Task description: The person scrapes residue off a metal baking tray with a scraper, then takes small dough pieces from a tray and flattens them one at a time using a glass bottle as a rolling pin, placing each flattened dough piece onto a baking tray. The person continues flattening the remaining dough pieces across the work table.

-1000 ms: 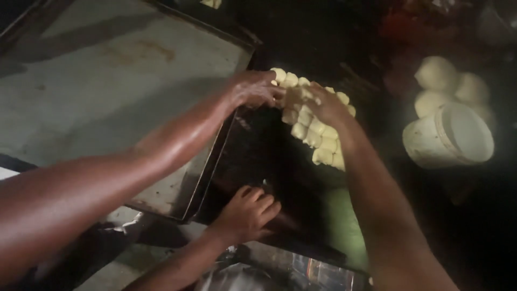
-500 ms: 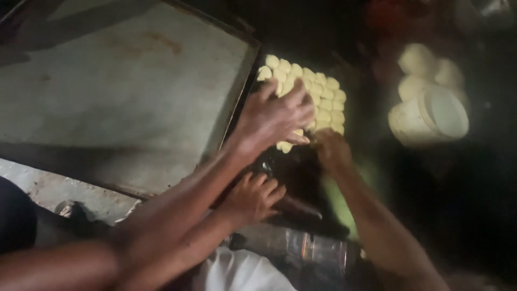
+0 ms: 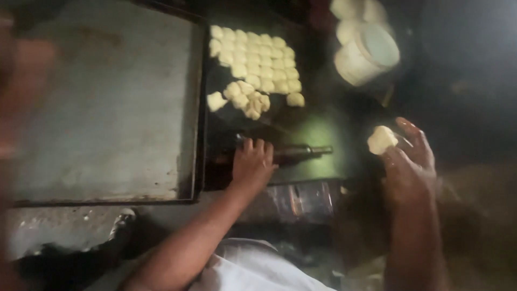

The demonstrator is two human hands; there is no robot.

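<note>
Grey metal tray [image 3: 102, 108], large and flat, fills the left part of the view. Next to it on the right is a dark tray [image 3: 215, 129] with many small pale dough pieces [image 3: 258, 59] in rows; a few pieces at the lower edge of the group lie less orderly. At the top right stands a white tub [image 3: 369, 54], tilted, with round dough balls [image 3: 347, 19] just behind it.

Below the dark tray, another person's hand [image 3: 252, 164] lies with fingers spread flat on a dark rolling pin [image 3: 293, 152]. This hand comes from the bottom of the view, above a white cloth [image 3: 253, 267].

At the right, the right hand [image 3: 412, 161] is raised with its fingers half open, and it holds one dough lump [image 3: 382, 139] at the fingertips, well apart from the trays. The left hand is only a red blur at the left edge [image 3: 21, 81], so its fingers I cannot tell.
</note>
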